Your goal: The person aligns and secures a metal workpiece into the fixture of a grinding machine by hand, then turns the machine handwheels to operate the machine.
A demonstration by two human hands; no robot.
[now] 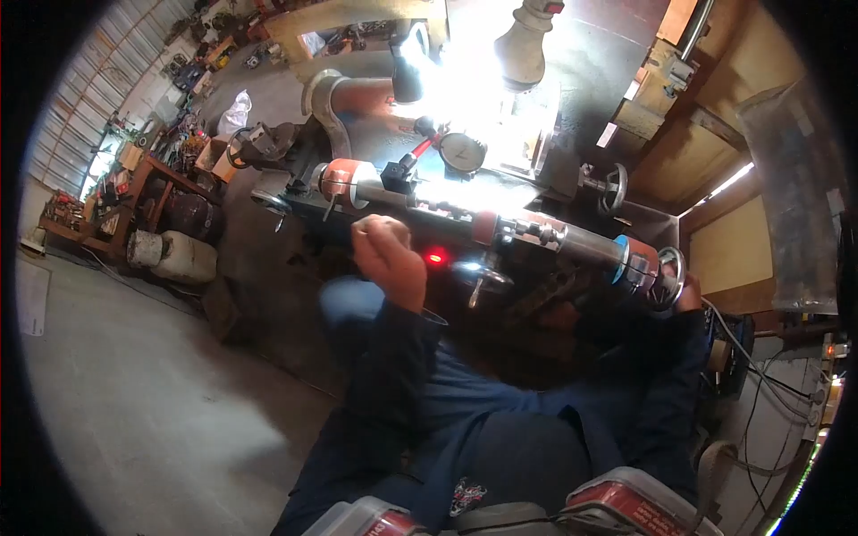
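My left hand [391, 255] is raised in front of the machine's left part, its fingers curled together; whatever they may hold is hidden. Just above it lies the bar-shaped spindle section [386, 195] beside an orange-red collar [338, 179]. At the far right, my right hand [688, 293] grips the rim of a metal handwheel [666, 279], with most of its fingers hidden behind it. A round dial gauge [463, 153] stands over the middle of the machine, on a holder with a red part [420, 148]. Below the spindle hangs a small crank handle [475, 295].
A bright lamp [527, 45] glares over the machine and washes out its middle. Another handwheel [614, 188] is at the back right. On the left stand a gas cylinder [186, 259] and a cluttered wooden bench [134, 210]. Cables [760, 393] hang at right.
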